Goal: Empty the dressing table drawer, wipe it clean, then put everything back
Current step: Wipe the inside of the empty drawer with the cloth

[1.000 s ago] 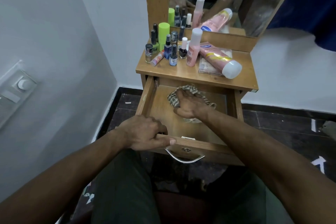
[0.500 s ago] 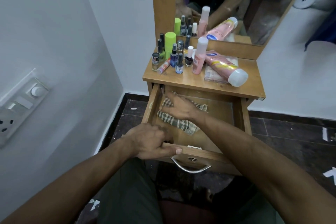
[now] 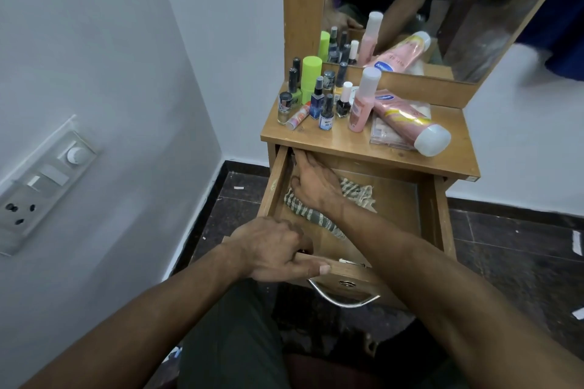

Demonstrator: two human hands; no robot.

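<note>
With the bottles (image 3: 328,95) set out on the table (image 3: 347,148), the emptied drawer (image 3: 395,199) is gripped by the left hand (image 3: 271,249) and wiped with a cloth (image 3: 316,215) pressed under the flat right hand (image 3: 313,183); refilling is left.

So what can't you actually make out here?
- Head view: the drawer floor beneath the checked cloth and right hand is covered.
- Left hand fingertips are tucked behind the drawer front.
- Small bottles: labels too small to read.
- Mirror: cut off by the top edge.
</note>
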